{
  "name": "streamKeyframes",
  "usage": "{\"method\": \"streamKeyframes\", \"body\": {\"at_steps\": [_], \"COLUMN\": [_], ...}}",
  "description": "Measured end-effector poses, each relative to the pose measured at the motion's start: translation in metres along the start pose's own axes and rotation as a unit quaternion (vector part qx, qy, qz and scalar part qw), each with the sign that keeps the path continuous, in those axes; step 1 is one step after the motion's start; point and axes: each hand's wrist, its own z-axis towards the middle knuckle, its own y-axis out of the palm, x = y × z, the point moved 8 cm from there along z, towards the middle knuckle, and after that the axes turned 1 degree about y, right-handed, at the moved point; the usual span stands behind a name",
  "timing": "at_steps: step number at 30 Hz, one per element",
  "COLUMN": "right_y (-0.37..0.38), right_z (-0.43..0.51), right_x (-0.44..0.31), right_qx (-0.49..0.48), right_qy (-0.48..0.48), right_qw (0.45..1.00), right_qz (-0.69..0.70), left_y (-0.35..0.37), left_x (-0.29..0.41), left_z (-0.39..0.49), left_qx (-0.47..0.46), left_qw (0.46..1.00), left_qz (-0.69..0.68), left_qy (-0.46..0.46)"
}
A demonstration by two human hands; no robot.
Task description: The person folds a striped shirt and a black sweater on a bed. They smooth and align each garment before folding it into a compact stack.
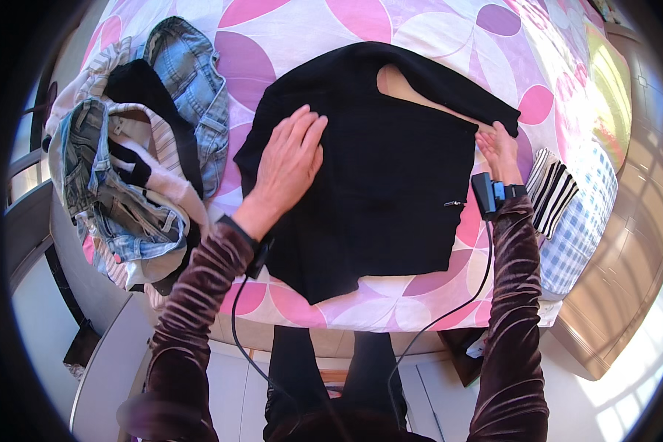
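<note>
A black long-sleeved garment (359, 182) lies spread on the bed, with a small metal zipper pull (453, 204) near its right edge. One sleeve (420, 69) arches along the far side and comes down at the right. My left hand (293, 154) rests palm down on the garment's left part, holding nothing. At the sleeve's cuff, my right hand (498, 152) has its fingertips closed on the black fabric, palm partly turned up. Each of my wrists wears a strapped device with a black cable.
A heap of clothes with blue jeans (185, 83) and a striped garment (154, 124) sits at the left. To the right are a folded black-and-white striped cloth (552, 193) and blue checked fabric (580, 221). A patterned bedsheet (304, 25) covers the bed; its near edge faces my legs.
</note>
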Motion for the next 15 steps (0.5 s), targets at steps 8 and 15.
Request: {"method": "streamKeyframes", "body": {"at_steps": [8,15], "right_y": [0.075,0.079], "right_z": [0.039,-0.251], "right_x": [-0.096,-0.243], "right_qx": [-0.15,-0.572], "right_qy": [-0.072,-0.339], "right_qw": [0.96,0.729], "right_qz": [0.228,0.165], "left_y": [0.049,0.049], "left_x": [-0.029,-0.031], "left_z": [0.011,0.013], "left_qx": [-0.082,-0.069], "left_qw": [0.991,0.994], "left_qz": [0.103,0.085], "left_qy": [-0.005,-0.013]}}
